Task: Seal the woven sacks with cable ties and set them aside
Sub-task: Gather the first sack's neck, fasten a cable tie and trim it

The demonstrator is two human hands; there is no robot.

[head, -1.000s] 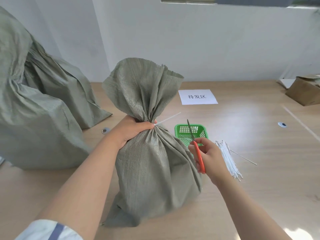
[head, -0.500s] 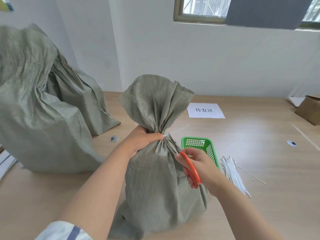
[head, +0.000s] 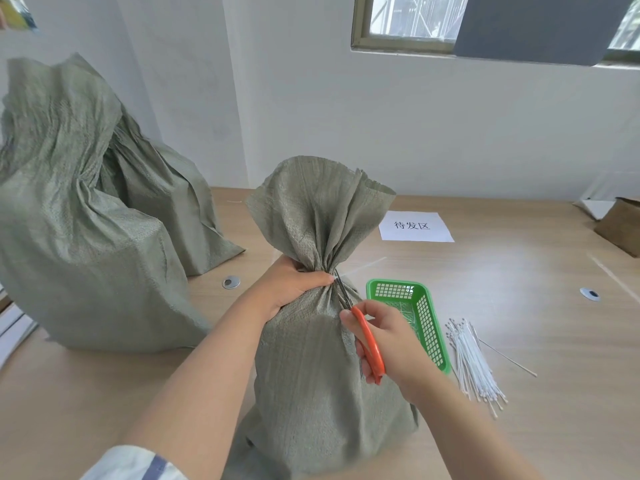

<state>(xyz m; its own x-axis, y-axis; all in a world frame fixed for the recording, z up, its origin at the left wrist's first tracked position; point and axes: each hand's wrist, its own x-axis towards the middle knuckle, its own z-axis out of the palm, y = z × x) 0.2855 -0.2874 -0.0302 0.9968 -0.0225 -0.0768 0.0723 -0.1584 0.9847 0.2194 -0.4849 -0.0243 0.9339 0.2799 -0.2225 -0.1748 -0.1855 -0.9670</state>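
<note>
A grey-green woven sack [head: 322,382] stands upright in the middle of the table, its neck gathered. My left hand [head: 294,284] grips that neck from the left. A white cable tie [head: 363,266] circles the neck and its free tail points right. My right hand [head: 388,341] holds orange-handled scissors [head: 369,342], whose blades reach up to the tie at the neck. A bundle of white cable ties [head: 472,362] lies to the right.
Two larger sacks [head: 86,237] stand at the left. A green plastic basket [head: 412,317] sits just right of the sack. A paper label [head: 415,226] lies behind it, a cardboard box [head: 621,223] at the far right. Two metal grommets [head: 231,282] are set in the table.
My right hand has brought the scissors from over the basket leftwards and up to the cable tie at the sack's neck. The view has tilted upward. My left hand keeps its grip.
</note>
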